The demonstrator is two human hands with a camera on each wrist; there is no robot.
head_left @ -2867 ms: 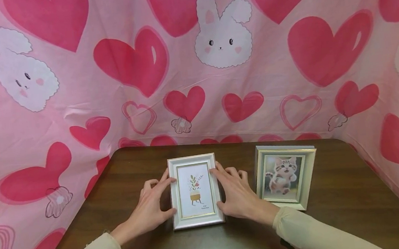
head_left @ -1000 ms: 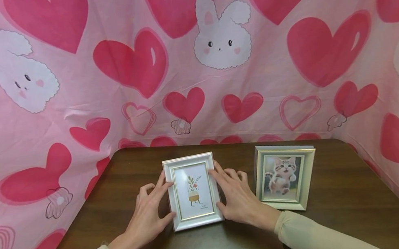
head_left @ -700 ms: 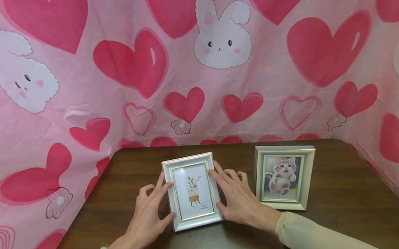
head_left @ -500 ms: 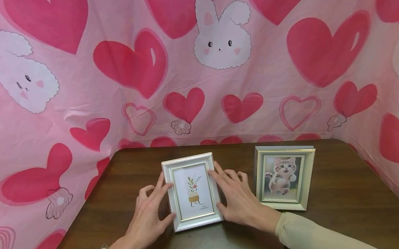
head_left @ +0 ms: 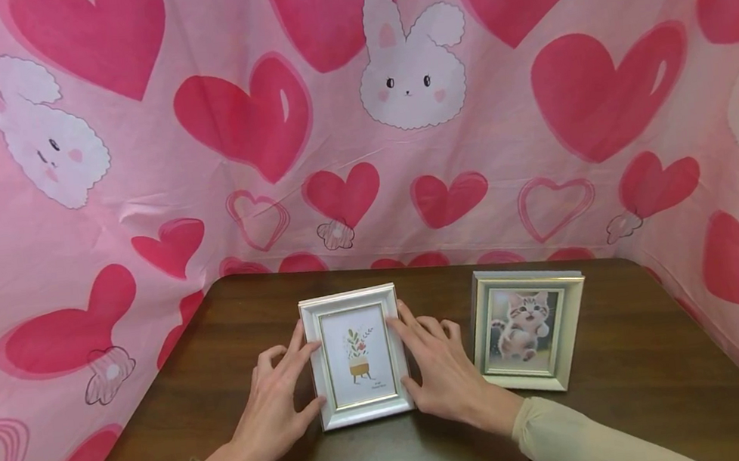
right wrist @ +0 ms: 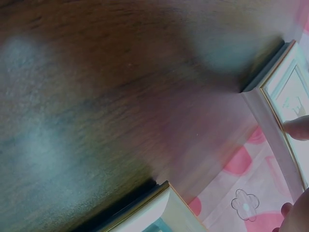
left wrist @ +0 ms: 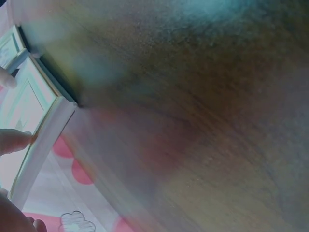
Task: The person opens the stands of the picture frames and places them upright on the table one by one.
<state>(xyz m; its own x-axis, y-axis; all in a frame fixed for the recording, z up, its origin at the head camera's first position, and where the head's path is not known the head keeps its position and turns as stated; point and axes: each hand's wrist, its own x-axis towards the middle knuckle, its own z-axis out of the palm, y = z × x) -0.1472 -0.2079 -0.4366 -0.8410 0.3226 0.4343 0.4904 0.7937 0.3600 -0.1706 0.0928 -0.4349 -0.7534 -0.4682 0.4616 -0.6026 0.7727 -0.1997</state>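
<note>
A white picture frame (head_left: 358, 353) with a gold inner line and a potted-plant print stands on the table, leaning back a little and turned slightly. My left hand (head_left: 266, 406) holds its left side, thumb low and fingertips higher up on the border. On the opposite side my right hand (head_left: 451, 377) grips it the same way. The left wrist view shows a thumb on the frame's edge (left wrist: 43, 128), and the right wrist view shows a thumb (right wrist: 297, 128) on the other edge. The back of the frame is hidden in the head view.
To the right of my right hand stands a cream picture frame (head_left: 528, 330) with a kitten photo, angled the other way. Both are on a dark brown wooden table (head_left: 640, 382). Pink cloth (head_left: 502, 132) with hearts and rabbits surrounds the table's back and sides.
Since the oldest frame, the plant-print frame has turned slightly and its top has shifted left, with both hands staying on its sides. Over the last second it has hardly moved.
</note>
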